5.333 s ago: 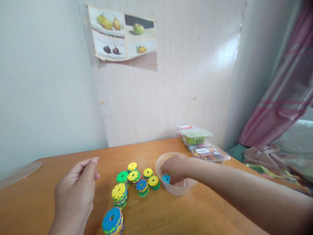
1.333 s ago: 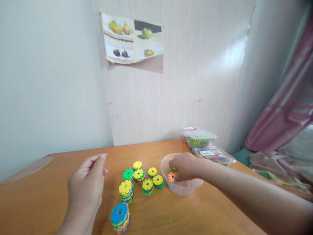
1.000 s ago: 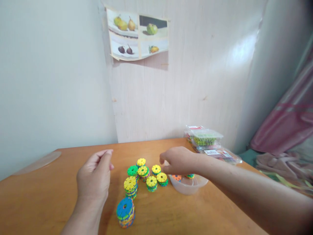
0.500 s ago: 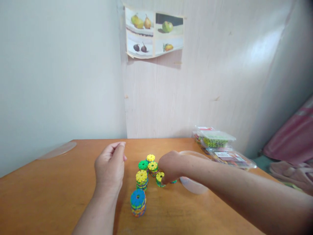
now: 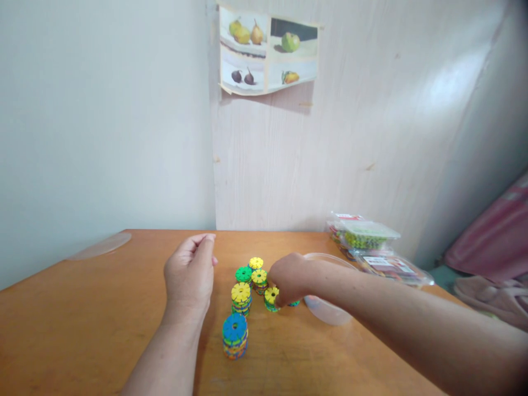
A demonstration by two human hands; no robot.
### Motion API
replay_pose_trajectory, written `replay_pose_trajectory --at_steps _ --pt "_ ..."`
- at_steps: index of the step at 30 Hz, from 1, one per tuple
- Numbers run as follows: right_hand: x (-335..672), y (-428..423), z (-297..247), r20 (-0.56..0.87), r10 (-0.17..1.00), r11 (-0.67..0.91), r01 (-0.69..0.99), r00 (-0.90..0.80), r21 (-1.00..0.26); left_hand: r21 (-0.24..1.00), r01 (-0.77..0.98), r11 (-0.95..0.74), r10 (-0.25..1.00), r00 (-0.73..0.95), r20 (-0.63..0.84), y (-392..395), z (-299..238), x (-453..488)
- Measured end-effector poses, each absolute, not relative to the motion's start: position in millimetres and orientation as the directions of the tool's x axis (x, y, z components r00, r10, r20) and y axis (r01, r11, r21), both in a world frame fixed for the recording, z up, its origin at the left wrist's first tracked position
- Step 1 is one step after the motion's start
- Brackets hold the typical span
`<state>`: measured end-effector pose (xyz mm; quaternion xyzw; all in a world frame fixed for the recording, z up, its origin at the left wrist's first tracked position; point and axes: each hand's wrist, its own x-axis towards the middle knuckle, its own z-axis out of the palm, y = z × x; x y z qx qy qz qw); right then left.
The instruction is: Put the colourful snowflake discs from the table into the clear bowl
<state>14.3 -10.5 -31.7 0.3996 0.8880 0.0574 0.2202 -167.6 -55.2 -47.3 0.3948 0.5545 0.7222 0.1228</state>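
Several short stacks of coloured plastic discs stand on the wooden table [image 5: 82, 330]. Nearest me is a blue-topped stack [image 5: 235, 335]; behind it are a yellow-topped stack [image 5: 241, 293] and a green-topped stack [image 5: 243, 274]. My right hand [image 5: 289, 276] is curled, fingertips down, pinching a disc onto the small yellow-topped stack [image 5: 270, 297]. A clear plastic bowl [image 5: 328, 314] sits just right of that hand, partly hidden by my forearm. My left hand [image 5: 190, 273] rests on the table left of the stacks, fingers loosely curled with thumb against forefinger, with nothing visible in it.
Two clear lidded boxes of small coloured pieces [image 5: 365, 234] [image 5: 391, 267] sit at the table's back right by the wall. A clear lid [image 5: 101, 245] lies at the back left. A fruit poster [image 5: 268, 52] hangs on the wall. Pink cloth [image 5: 490, 247] lies right of the table.
My right hand came out of the bowl and moved left onto the disc stacks. The view swung left. My left hand kept its place and pose.
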Motion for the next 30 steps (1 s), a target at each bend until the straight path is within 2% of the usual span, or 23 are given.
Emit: replay_pose_trajectory --at_steps 3,7,12,16,24,30 --pt "18.9 -14.5 -21.9 -0.313 0.748 0.66 0.708 -0.585 0.254 0.898 0.274 -0.346 0.618 -0.653 0.437 -55.5 -47.1 -167.1" --pt "38.7 -19.2 -4.0 -0.182 0.783 0.621 0.758 -0.595 0.199 0.896 0.276 -0.347 0.61 -0.659 0.439 -54.5 -48.6 -167.2" --pt "78.9 -17.4 7.1 -0.063 0.854 0.517 0.831 -0.516 0.203 0.896 0.288 -0.34 0.604 -0.663 0.442 -51.3 -51.8 -168.6" --pt "105.4 -15.9 1.8 -0.119 0.888 0.46 0.859 -0.445 0.225 0.916 0.265 -0.301 0.623 -0.673 0.399 -51.9 -50.1 -167.1" --pt "111.9 -20.1 -16.1 -0.24 0.865 0.488 0.851 -0.441 0.195 0.948 0.278 -0.157 0.663 -0.682 0.31 -68.0 -29.7 -149.2" --pt "110.7 -19.9 -17.0 -0.349 0.847 0.498 0.828 -0.402 0.256 0.933 0.342 -0.113 0.66 -0.676 0.328 -67.1 -31.8 -148.9"
